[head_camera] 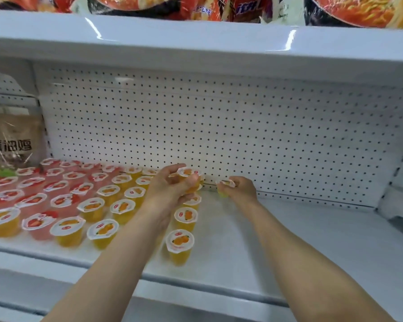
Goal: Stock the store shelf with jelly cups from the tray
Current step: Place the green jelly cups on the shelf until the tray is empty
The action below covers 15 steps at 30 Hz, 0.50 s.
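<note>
Both my arms reach deep into the white shelf (pixel 277 240). My left hand (pixel 170 187) grips orange jelly cups (pixel 188 172) near the back wall, fingers curled round them. My right hand (pixel 240 189) holds another orange jelly cup (pixel 223 185) low at the pegboard's foot, just right of the stocked rows. Rows of orange jelly cups (pixel 116 201) stand on the shelf left of my hands, with red strawberry jelly cups (pixel 56 184) further left. A column of orange cups (pixel 179 242) runs toward the front edge below my left hand. The tray is not in view.
A white pegboard (pixel 219 126) backs the shelf. A brown snack bag (pixel 12 140) stands at the far left. The upper shelf (pixel 196 43) carries red noodle packs (pixel 219 8). Bare shelf surface lies right of my right arm.
</note>
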Each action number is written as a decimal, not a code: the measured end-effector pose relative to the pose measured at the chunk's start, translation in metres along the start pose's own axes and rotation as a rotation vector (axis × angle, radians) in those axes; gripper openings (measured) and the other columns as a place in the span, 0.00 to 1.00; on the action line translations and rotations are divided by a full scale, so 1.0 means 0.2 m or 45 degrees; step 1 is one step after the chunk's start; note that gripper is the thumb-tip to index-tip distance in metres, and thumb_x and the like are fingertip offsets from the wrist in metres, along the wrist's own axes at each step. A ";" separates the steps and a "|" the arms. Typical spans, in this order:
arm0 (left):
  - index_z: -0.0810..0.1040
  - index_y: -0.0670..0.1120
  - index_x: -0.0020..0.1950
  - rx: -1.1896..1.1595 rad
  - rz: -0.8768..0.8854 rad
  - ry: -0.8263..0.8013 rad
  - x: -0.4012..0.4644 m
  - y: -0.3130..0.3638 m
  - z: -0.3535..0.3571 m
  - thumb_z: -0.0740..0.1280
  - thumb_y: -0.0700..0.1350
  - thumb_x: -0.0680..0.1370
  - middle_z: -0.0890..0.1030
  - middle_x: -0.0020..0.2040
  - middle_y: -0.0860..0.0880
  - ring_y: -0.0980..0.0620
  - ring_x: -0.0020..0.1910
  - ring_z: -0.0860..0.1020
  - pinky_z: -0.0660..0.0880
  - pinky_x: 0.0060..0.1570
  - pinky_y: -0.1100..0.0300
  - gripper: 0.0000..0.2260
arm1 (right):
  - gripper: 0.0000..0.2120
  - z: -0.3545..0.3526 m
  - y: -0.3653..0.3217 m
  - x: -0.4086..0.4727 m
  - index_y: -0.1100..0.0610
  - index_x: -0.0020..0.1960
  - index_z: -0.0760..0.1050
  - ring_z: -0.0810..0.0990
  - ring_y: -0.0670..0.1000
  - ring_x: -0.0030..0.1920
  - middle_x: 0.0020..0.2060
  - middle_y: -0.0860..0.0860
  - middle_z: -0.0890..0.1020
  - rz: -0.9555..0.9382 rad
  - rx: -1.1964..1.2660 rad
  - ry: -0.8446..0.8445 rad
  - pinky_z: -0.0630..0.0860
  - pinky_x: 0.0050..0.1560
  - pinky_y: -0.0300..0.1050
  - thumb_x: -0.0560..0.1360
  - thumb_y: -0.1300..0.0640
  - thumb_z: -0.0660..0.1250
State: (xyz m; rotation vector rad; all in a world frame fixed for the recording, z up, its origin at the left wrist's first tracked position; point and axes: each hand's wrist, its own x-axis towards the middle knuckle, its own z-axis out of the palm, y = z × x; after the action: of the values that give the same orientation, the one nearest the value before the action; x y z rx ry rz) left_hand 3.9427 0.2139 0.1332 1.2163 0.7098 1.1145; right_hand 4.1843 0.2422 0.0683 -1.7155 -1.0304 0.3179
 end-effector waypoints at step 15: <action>0.74 0.44 0.62 0.002 -0.048 -0.017 0.17 -0.05 0.05 0.77 0.43 0.70 0.81 0.55 0.45 0.46 0.53 0.83 0.80 0.57 0.51 0.23 | 0.22 0.10 0.03 0.14 0.55 0.60 0.79 0.80 0.52 0.55 0.54 0.50 0.83 0.145 -0.159 -0.001 0.70 0.51 0.38 0.70 0.47 0.77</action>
State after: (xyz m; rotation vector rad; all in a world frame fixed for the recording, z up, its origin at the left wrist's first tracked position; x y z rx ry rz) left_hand 3.9652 0.2418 0.1298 1.2061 0.7210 1.0739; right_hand 4.1910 0.2768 0.0624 -1.8905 -0.9723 0.3325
